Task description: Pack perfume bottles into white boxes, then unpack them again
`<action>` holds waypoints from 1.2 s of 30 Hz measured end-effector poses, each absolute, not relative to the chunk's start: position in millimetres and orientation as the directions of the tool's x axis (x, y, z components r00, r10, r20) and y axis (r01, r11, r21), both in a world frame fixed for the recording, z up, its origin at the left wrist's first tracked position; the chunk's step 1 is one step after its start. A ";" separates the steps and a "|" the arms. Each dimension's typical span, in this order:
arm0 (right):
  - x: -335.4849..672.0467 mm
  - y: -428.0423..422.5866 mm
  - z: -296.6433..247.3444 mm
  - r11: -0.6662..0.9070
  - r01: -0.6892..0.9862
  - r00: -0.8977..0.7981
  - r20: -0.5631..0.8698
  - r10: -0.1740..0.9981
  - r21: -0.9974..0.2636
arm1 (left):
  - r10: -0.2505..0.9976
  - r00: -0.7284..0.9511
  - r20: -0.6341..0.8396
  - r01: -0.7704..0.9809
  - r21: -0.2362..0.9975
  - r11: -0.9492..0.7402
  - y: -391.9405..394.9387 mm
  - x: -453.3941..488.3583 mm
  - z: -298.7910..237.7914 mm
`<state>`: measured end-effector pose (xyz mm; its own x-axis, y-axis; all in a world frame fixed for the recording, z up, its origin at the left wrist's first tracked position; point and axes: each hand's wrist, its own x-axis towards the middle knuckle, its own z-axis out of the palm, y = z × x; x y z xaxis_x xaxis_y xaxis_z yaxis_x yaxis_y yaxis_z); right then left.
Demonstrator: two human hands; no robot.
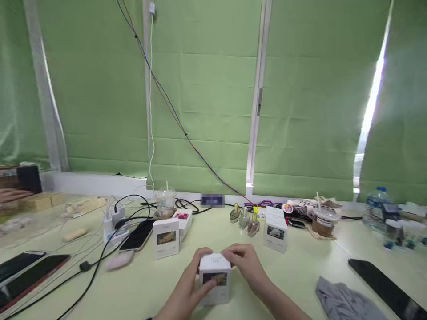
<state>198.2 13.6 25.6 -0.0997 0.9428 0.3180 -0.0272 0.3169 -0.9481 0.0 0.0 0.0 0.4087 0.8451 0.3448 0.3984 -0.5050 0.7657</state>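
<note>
In the head view a small white box (220, 295) with a picture on its front stands upright on the table. My left hand (194, 284) is wrapped round its left side, thumb across the front picture. At the top right edge of the box, the curled fingers of my right hand (246, 268) pinch near the corner; their tips are partly hidden behind it. The top looks closed. Similar white boxes stand to the left (166, 249) and in a row to the right (275, 235). Three small glass bottles (243, 218) stand behind my hands.
Black cables (100, 258), a charger (115, 226) and a phone (140, 234) lie on the left. Plastic drink cups stand at the back left (166, 204) and back right (323, 221). A grey cloth (345, 300) and a black flat device (383, 284) lie on the right.
</note>
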 end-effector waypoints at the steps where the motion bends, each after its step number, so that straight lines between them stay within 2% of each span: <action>1: 198.8 13.5 25.3 0.284 -0.040 -0.106 0.287 0.952 -0.958 | 0.841 0.416 0.346 0.400 0.761 -0.511 -0.5 1.0 1.8; 5: 199.5 14.4 22.8 0.221 -0.067 -0.106 0.227 0.968 -0.973 | 0.821 0.436 0.367 0.423 0.722 -0.547 -0.4 2.3 4.8; 7: 199.1 14.8 20.5 0.251 -0.047 -0.088 0.254 0.963 -0.967 | 0.811 0.436 0.389 0.447 0.689 -0.571 0.9 1.0 4.0; 9: 198.9 13.8 17.3 0.350 0.046 -0.094 0.345 0.934 -0.935 | 0.809 0.423 0.408 0.483 0.654 -0.583 2.3 -0.6 3.7; 12: 200.4 8.3 11.1 0.522 0.238 -0.211 0.480 0.851 -0.819 | 0.812 0.403 0.423 0.529 0.616 -0.584 2.7 -1.0 5.9; 14: 202.2 2.9 7.7 0.586 0.336 -0.293 0.510 0.809 -0.737 | 0.811 0.400 0.427 0.541 0.604 -0.585 1.7 0.1 7.6; 17: 205.6 -5.0 6.5 0.605 0.436 -0.348 0.495 0.796 -0.667 | 0.799 0.423 0.427 0.554 0.576 -0.601 0.2 1.7 6.1; 21: 216.8 -8.3 9.2 0.583 0.510 -0.337 0.477 0.812 -0.632 | 0.795 0.456 0.400 0.600 0.522 -0.606 1.1 0.5 -3.8; 27: 272.5 8.3 0.3 0.489 0.656 -0.178 0.512 0.841 -0.575 | 0.843 0.458 0.283 0.673 0.509 -0.536 0.9 -2.8 -9.7; 31: 318.7 21.0 -14.5 0.442 0.762 -0.071 0.618 0.783 -0.473 | 0.853 0.465 0.235 0.695 0.500 -0.516 -0.2 -2.6 -7.9; 36: 346.3 31.0 -29.8 0.258 0.905 0.079 0.731 0.678 -0.338 | 0.852 0.488 0.189 0.704 0.492 -0.512 -0.6 -0.9 -5.3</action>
<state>346.3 31.0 -29.8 0.0794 0.6783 0.7305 0.9052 0.2579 -0.3378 -0.9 -0.6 -5.3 0.4875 0.8524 0.1891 0.7042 -0.5119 0.4920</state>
